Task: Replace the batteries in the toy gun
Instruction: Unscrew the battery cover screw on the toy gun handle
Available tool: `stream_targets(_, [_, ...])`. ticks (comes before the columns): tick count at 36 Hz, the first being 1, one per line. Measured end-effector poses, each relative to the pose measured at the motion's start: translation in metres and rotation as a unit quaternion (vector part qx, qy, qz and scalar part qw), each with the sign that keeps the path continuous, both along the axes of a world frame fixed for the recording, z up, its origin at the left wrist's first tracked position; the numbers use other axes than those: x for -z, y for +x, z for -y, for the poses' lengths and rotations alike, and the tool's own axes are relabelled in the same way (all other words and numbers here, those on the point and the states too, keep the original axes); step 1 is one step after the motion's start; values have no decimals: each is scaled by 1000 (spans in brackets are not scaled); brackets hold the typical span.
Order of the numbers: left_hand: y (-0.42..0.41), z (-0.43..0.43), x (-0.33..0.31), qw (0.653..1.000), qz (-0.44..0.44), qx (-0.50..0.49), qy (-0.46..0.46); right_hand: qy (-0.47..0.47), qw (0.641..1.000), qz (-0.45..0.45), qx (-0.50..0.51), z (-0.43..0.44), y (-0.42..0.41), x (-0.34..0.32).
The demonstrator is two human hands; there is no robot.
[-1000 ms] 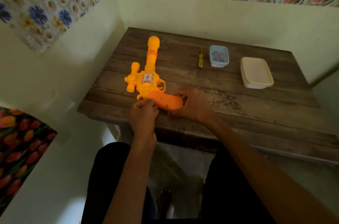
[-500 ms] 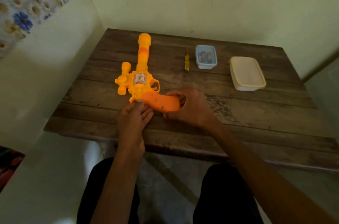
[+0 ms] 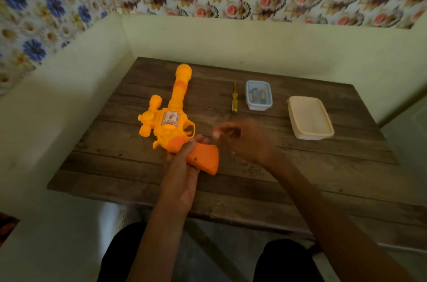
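Head view. The toy gun, yellow with an orange grip, lies on the wooden desk in its left half. The barrel points at the far edge and the grip angles toward the near edge and to the right.

The left hand comes in over the near edge and grasps the gun at the grip, fingers beneath it and thumb near the trigger guard. The right hand is just right of the trigger guard, clear of the gun. It is blurred and its fingers look curled, but whether they grasp anything cannot be told.

Along the far edge, right of the barrel, lies a yellow-handled screwdriver. Just beside it stands a small clear tub holding grey cylinders, apparently batteries. A cream lidded box sits toward the right edge.
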State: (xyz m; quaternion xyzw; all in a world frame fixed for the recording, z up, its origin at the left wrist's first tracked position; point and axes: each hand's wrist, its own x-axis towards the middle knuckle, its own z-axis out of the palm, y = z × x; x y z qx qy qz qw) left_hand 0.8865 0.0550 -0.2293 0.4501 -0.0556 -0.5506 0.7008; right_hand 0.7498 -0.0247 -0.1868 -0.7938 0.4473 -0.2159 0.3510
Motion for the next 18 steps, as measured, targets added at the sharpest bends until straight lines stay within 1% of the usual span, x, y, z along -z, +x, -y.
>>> stream_targets(2, [-2,5,0,1000,14,-11,-25,-80,993,-22,87,23,3,-7])
stream_targets(3, [-3,7,1,999,20,-20,-32,-104,986,-40,126,34,5,-8])
stream_targets(6, [0,18,-2,998,20,-48,-31,-143,960,-138,197,66,12,-11])
stream_targets(9, [4,26,-2,998,15,-46,-37,-151,937,-233,211,79,24,-10])
stream_targets(12, [7,30,1,998,17,-40,-50,-174,910,-324,190,78,35,-4])
stream_targets(14, [7,31,3,997,24,-35,-61,-183,905,-338,182,76,40,2])
stream_targets(18, [7,28,8,995,38,-29,-83,-196,906,-321,193,71,44,6])
